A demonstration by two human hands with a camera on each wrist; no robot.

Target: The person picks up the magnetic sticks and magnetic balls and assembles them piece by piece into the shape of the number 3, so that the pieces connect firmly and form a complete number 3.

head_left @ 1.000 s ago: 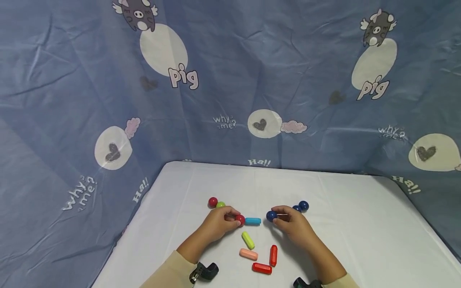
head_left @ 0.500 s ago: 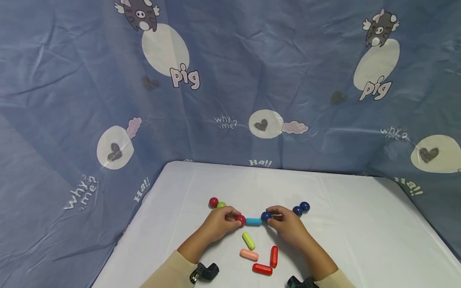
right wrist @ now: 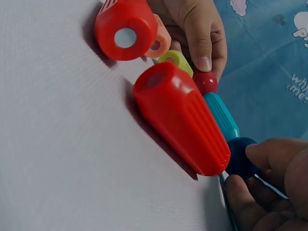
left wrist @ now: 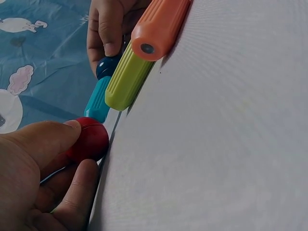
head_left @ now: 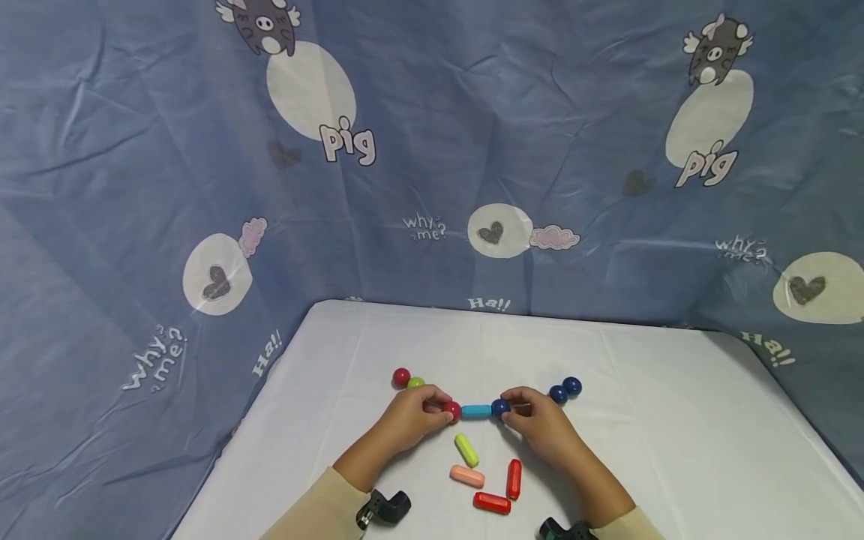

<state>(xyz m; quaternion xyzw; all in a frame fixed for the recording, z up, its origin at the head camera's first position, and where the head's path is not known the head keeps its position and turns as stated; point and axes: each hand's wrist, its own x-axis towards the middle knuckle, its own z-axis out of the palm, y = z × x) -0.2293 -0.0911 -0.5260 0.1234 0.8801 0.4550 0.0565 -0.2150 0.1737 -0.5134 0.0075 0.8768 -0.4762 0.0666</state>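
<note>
1. The fingers of your left hand (head_left: 412, 414) pinch a red ball (head_left: 453, 411); those of your right hand (head_left: 540, 416) pinch a dark blue ball (head_left: 500, 408).
2. Between both sets of fingers, the light blue rod (head_left: 476, 411) touches each ball.
3. Nearer you than your fingers, on the surface (head_left: 337, 352), lie a yellow-green rod (head_left: 466, 450), a salmon rod (head_left: 467, 476) and two red rods (head_left: 514, 479) (head_left: 492, 502).
4. Just beyond your left fingers, your hand partly hides a green ball (head_left: 415, 382) beside a second red ball (head_left: 401, 377).
5. Two more blue balls (head_left: 572, 386) (head_left: 558, 394) sit beyond your right fingers, to their right.
</note>
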